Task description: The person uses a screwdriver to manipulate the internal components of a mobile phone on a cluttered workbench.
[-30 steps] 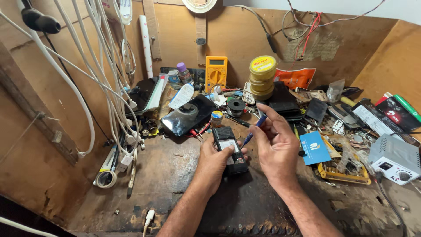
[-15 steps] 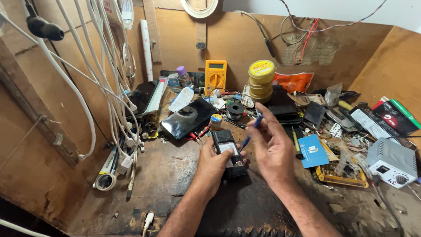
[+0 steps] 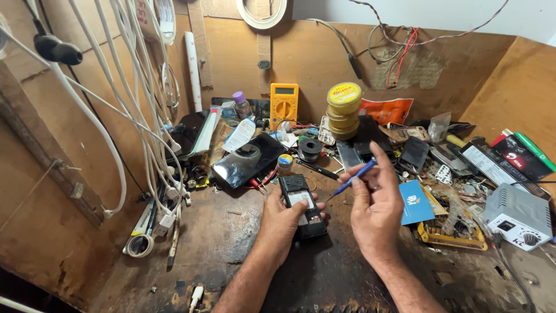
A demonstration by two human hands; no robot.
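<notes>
Here, left hand (image 3: 284, 223) fingers gripping opened phone (image 3: 302, 206) (partly hidden), right hand (image 3: 376, 211) pinching blue screwdriver (image 3: 354, 177).

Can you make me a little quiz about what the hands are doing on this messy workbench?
1. True or false: the left hand holds a small black phone with its back opened.
2. What does the right hand pinch? A) a yellow multimeter B) a thin blue-handled tool C) a roll of tape
3. Fill in: the stack of round yellow tins stands next to the yellow ____ at the back of the wooden bench.

Key: 1 true. 2 B, the blue-handled tool. 3 multimeter.
</notes>
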